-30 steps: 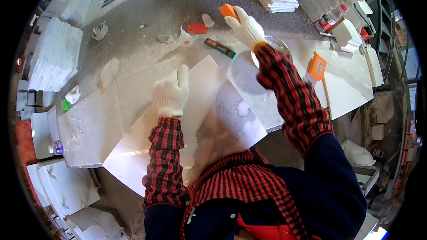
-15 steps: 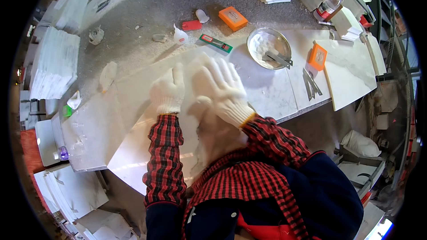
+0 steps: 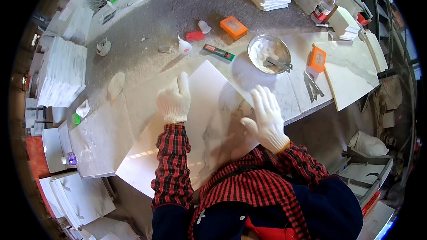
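A large white marble tile [image 3: 202, 102] with grey-brown veining lies turned cornerwise before me, its near part overhanging the table's front edge. My left hand [image 3: 175, 100], in a white knit glove, is at the tile's far left edge. Its fingers are curled in around that edge and the thumb points away from me. Over by the right edge, my right hand [image 3: 267, 118] wears a matching glove. Its fingers are stretched out and the palm faces down, with nothing held; whether it touches the tile I cannot tell.
A metal bowl [image 3: 255, 62] of white paste with a scraper [image 3: 279, 65] stands far right. Near it lie orange boxes [image 3: 233, 27], a green package [image 3: 218, 52], loose blades [image 3: 312, 86] and another marble slab [image 3: 351, 69]. Tile stacks [image 3: 63, 73] stand left and at the back.
My right hand has moved right and nearer, from over the tile's middle to its right edge. My left hand stays at the left edge. The whole view has shifted slightly.
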The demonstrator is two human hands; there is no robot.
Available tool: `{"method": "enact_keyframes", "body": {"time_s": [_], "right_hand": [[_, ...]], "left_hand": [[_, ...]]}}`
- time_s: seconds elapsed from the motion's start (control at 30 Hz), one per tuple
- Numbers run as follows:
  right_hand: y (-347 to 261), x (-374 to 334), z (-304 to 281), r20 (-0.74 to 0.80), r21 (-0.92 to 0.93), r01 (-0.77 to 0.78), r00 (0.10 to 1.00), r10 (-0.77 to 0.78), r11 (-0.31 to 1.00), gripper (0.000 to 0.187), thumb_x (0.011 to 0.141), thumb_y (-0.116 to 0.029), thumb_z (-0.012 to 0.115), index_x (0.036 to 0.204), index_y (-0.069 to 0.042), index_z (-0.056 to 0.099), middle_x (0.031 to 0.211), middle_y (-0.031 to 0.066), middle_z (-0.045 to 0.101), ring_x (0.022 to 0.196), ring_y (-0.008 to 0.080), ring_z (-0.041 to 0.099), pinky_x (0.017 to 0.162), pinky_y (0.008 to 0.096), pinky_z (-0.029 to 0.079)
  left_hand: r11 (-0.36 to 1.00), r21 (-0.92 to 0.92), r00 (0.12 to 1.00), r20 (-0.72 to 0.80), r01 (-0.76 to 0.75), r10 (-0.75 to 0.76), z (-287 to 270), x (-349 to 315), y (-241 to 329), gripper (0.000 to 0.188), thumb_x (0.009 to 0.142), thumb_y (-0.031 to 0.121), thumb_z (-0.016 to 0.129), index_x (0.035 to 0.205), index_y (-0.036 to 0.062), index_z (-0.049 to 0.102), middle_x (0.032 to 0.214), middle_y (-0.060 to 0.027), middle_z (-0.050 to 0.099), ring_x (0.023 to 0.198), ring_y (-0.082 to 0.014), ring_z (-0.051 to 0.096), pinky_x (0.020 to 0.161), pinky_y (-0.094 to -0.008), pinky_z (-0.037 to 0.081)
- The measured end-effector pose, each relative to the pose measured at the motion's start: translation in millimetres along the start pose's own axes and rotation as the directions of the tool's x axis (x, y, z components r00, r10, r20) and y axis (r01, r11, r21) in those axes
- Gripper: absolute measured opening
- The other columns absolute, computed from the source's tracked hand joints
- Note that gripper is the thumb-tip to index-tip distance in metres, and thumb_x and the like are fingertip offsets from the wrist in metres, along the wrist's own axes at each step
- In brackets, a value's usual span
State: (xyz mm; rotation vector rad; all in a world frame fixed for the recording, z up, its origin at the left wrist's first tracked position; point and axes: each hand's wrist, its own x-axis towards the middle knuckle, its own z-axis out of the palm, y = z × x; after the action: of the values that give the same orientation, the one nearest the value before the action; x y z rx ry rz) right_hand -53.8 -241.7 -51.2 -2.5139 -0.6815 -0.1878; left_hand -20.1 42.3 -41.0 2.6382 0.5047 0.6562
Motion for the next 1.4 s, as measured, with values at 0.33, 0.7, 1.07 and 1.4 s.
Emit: {"method": "enact_keyframes", "body": {"time_s": [0.33,0.7,1.07,1.4], "right_hand": [[-16.3,144.5,42.1,0.173,0.638,-0.09,0.985,-0.029,0.765,0.072,0.103,-0.048,0.057,0.155,-0.002,0.04,0.149,0.0207,0.056,0.134,0.0356,0.056,0.11,0.0414,0.045],[-20.3,126.7,48.4,0.311,0.638,-0.4,0.916,0.255,0.658,0.044,0.1,-0.045,0.064,0.115,-0.005,0.074,0.093,0.0197,0.073,0.085,0.0325,0.07,0.079,0.0414,0.053],[-18.5,118.7,57.6,0.088,0.511,-0.359,0.926,0.367,0.781,0.044,0.106,-0.044,0.052,0.113,-0.006,0.073,0.086,0.0253,0.068,0.085,0.0459,0.067,0.076,0.0462,0.053],[-12.2,90.8,43.6,0.126,0.436,-0.36,0.932,0.34,0.825,0.046,0.108,-0.042,0.05,0.123,-0.004,0.069,0.105,0.0248,0.07,0.1,0.038,0.066,0.087,0.042,0.053]], "left_hand": [[0.997,0.008,0.997,-0.03,-0.076,0.076,2.3,1.1,-0.5,0.04,0.101,0.039,0.059,0.075,0.0126,0.073,0.067,-0.0185,0.066,0.061,-0.0415,0.065,0.057,-0.0527,0.048],[0.928,-0.28,0.954,-0.239,-0.245,0.18,-10.1,-7.8,-8.6,0.021,0.104,0.016,0.059,0.111,0.0028,0.073,0.099,-0.0156,0.075,0.09,-0.0328,0.071,0.08,-0.0418,0.054],[0.689,0.191,0.602,-0.677,0.699,-0.423,-145.9,-216.4,-251.8,0.062,0.104,0.05,0.053,0.143,0.0024,0.057,0.143,-0.0236,0.057,0.126,-0.0373,0.059,0.108,-0.0445,0.049],[0.0,-0.564,0.238,0.348,0.826,-0.907,-9.5,-199.9,-153.3,0.067,0.104,0.056,0.051,0.143,0.0017,0.056,0.139,-0.02,0.058,0.126,-0.0339,0.057,0.111,-0.0445,0.046]]}}
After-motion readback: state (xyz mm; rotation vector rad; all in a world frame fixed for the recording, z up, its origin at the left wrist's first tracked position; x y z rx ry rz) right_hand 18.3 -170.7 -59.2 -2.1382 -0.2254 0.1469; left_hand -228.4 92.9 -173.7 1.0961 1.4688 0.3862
